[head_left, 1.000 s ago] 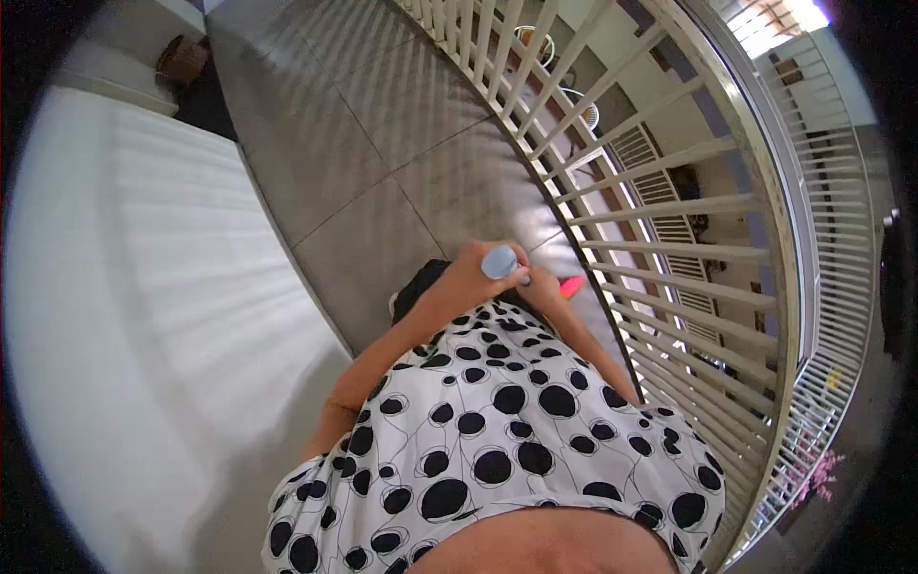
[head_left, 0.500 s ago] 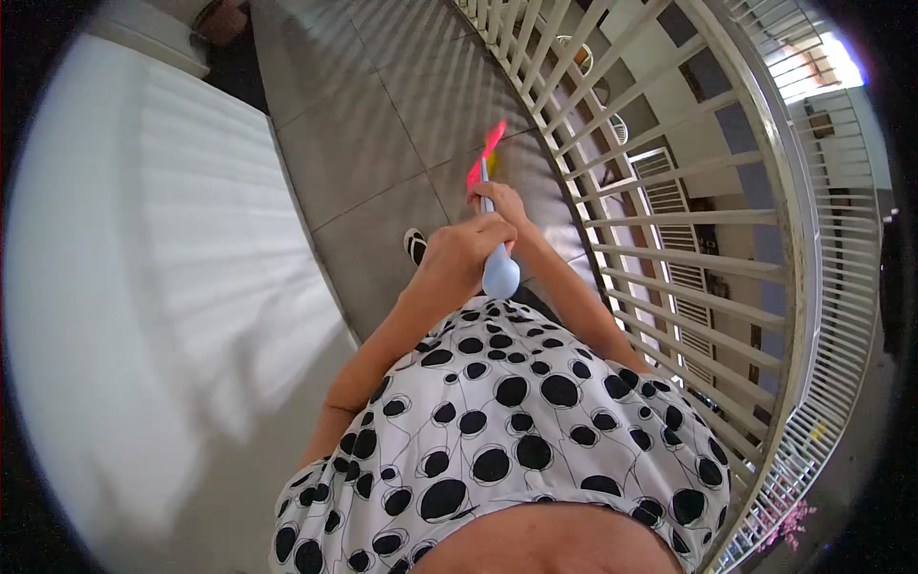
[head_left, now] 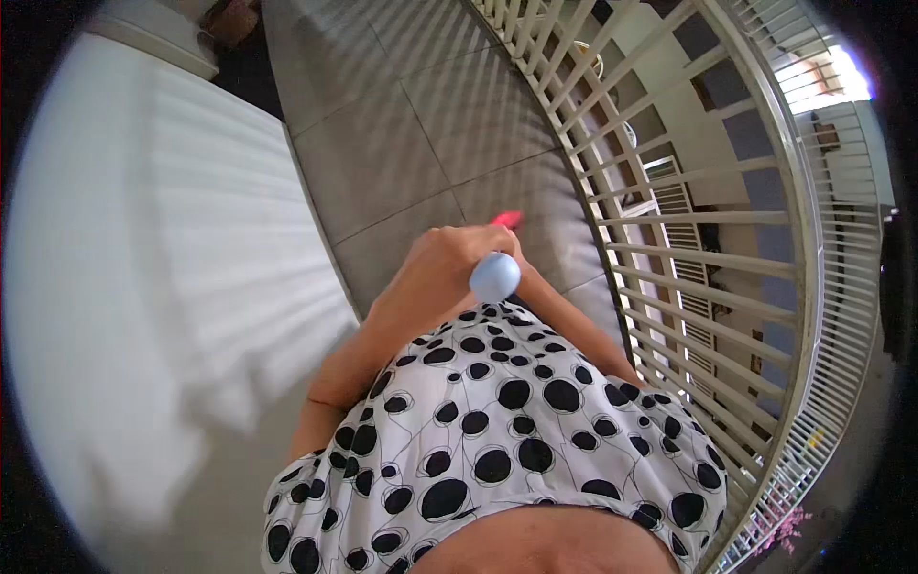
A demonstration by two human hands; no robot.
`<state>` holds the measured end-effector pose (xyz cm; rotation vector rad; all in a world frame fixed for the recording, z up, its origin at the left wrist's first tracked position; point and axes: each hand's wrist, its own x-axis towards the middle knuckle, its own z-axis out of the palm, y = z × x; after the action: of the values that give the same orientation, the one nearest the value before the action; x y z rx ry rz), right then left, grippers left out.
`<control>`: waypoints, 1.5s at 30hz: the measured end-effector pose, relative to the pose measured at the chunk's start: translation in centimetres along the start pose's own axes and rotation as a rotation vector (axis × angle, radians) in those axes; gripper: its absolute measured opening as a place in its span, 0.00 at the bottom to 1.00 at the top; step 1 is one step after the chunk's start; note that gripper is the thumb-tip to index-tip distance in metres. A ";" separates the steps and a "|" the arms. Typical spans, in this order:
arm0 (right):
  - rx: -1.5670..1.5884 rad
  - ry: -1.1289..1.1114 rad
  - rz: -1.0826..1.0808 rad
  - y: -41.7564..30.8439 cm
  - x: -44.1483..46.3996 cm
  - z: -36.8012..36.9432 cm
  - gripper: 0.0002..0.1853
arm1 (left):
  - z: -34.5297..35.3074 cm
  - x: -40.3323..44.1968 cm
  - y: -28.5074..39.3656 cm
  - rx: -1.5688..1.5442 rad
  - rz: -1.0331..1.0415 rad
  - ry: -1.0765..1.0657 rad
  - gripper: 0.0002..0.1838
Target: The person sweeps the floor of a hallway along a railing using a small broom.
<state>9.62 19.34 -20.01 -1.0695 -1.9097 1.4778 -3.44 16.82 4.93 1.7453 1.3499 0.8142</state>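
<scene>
A broom (head_left: 495,278) is seen almost end-on, with its rounded light blue handle tip pointing up toward me. Wrapped around the handle just below that tip is my left hand (head_left: 448,256). My right hand (head_left: 517,253) grips lower down the shaft, mostly hidden behind the left hand. A small part of the broom's pink head (head_left: 508,219) shows beyond my hands, above the grey tiled floor. The rest of the shaft and head is hidden.
A white wall (head_left: 220,258) runs along my left side. White railing bars (head_left: 703,253) curve along the right, with a lower level seen through them. Grey floor tiles (head_left: 411,124) stretch ahead. A brown basket-like object (head_left: 231,21) stands at the far left.
The broom's pink head has moved back toward me and is now mostly behind my hands. The handle has tipped more upright. The dark-and-white shoe is now out of sight.
</scene>
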 end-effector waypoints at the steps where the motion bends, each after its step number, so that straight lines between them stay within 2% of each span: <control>1: -0.101 -0.020 -0.006 -0.3 0.8 -0.2 0.10 | 0.8 0.3 -0.4 0.071 0.069 -0.014 0.08; 3: -0.304 -0.060 -0.017 -2.0 2.8 -1.2 0.10 | 2.5 0.9 -1.4 0.133 0.063 -0.047 0.08; 4: -0.303 -0.055 -0.013 -1.0 3.6 -1.3 0.10 | 3.2 1.2 -2.0 0.197 0.055 -0.073 0.08; 7: -0.129 0.320 -0.226 3.5 5.6 -0.3 0.10 | 4.9 1.4 -3.4 0.264 0.095 -0.084 0.09; 9: -0.169 0.270 -0.251 3.7 6.2 -1.0 0.09 | 5.4 1.2 -4.0 0.273 0.185 -0.043 0.10; 12: -0.246 0.183 -0.297 0.5 6.3 -3.3 0.09 | 3.5 0.4 -2.4 0.167 0.181 0.017 0.10; 14: -0.364 0.076 -0.209 -4.8 4.5 -5.7 0.08 | 2.2 0.1 -0.8 0.117 0.184 0.045 0.10; 17: -0.496 0.003 -0.089 -7.5 2.3 -7.7 0.08 | 0.9 0.1 1.3 -0.100 0.111 0.138 0.10; 18: -0.566 -0.016 -0.009 -7.7 1.6 -8.3 0.09 | 1.2 0.2 0.9 -0.098 0.113 0.142 0.10; 22: -0.694 0.118 -0.029 -3.1 -1.0 -8.4 0.09 | 4.2 0.9 -2.5 -0.312 0.022 0.147 0.11; 26: -0.635 0.108 0.078 -0.1 -0.5 -7.1 0.08 | 4.9 1.0 -3.9 -0.299 0.037 0.190 0.09; 29: -0.449 0.178 -0.144 4.6 2.2 -5.4 0.08 | 4.9 1.7 -5.1 -0.031 0.055 0.056 0.09; 30: -0.450 0.177 -0.142 4.6 2.4 -5.2 0.08 | 5.5 1.7 -5.1 -0.034 0.055 0.055 0.09; 34: -0.071 0.458 -0.124 3.4 3.4 -4.2 0.10 | 7.6 1.6 -4.5 0.152 0.122 -0.107 0.11; 37: -0.189 0.245 -0.241 2.7 4.7 -6.1 0.13 | 7.9 1.5 -3.5 0.282 0.158 -0.162 0.14; 38: -0.193 0.239 -0.247 2.0 4.5 -6.8 0.13 | 7.5 1.3 -2.9 0.282 0.158 -0.153 0.14; 41: -0.509 0.160 -0.244 -3.5 3.3 -9.1 0.14 | 4.8 1.0 -0.5 0.086 0.217 -0.012 0.15; 42: -0.513 0.158 -0.245 -3.4 2.6 -9.1 0.14 | 4.5 0.8 -0.9 0.083 0.218 -0.009 0.15; 45: -0.661 0.093 -0.146 -2.3 0.7 -9.3 0.14 | 3.8 0.7 -1.8 -0.197 0.159 0.116 0.16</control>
<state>15.81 24.92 -15.20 -1.2021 -2.4129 0.7018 -0.88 17.05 1.50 1.6861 1.1715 1.1132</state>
